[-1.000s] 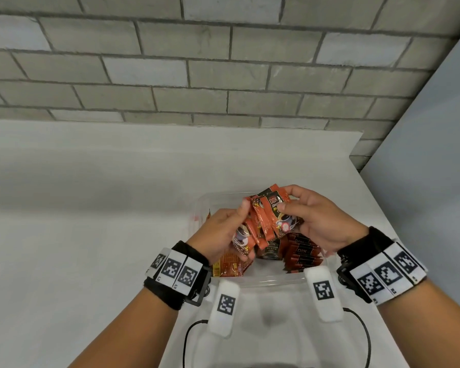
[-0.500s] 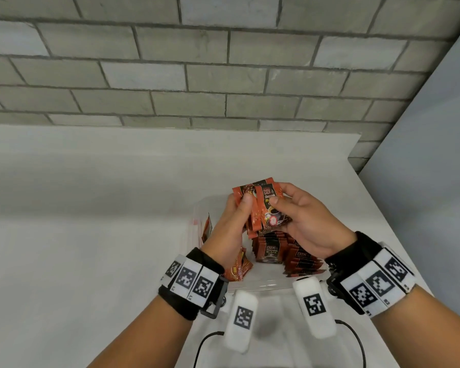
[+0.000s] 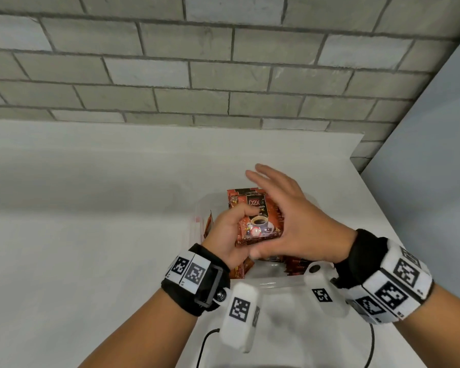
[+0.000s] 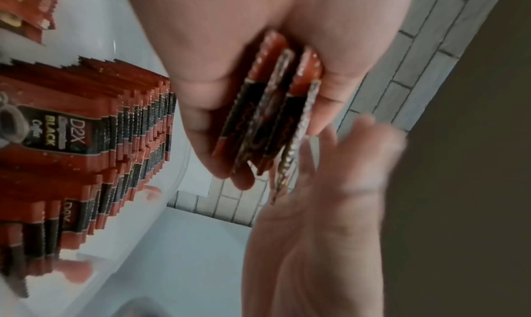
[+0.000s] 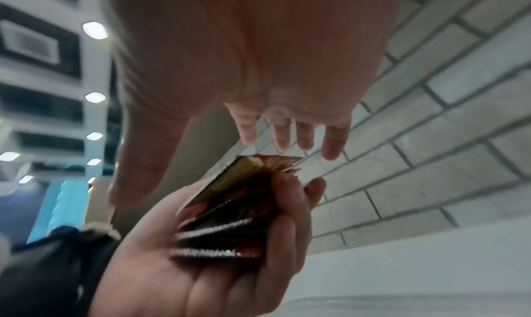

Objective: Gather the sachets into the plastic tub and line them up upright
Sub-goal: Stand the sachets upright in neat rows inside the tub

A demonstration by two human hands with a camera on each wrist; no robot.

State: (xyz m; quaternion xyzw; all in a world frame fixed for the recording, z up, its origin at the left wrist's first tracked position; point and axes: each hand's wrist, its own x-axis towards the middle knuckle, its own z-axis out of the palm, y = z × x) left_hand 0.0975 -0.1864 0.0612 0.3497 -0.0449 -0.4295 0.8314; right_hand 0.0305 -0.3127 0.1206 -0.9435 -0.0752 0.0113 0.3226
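Observation:
My left hand (image 3: 230, 235) grips a small stack of red and black coffee sachets (image 3: 252, 221) above the clear plastic tub (image 3: 276, 284). In the left wrist view the stack (image 4: 273, 117) sits edge-on between thumb and fingers. My right hand (image 3: 290, 216) is beside the stack with its fingers straight and spread, palm toward the sachets. The right wrist view shows the stack (image 5: 229, 210) in the left palm below the right fingers (image 5: 287, 135). A row of upright sachets (image 4: 109, 140) stands inside the tub, and a few loose ones (image 3: 209, 225) lean at its left wall.
The tub stands on a white table (image 3: 91, 235) near its right edge, against a grey brick wall (image 3: 223, 75). A grey panel (image 3: 436, 168) rises to the right. Black cables (image 3: 205, 346) trail at the table's front.
The right hand has let go of the stack and opened its fingers flat beside it. The left hand now holds the squared-up sachets alone, turned face up.

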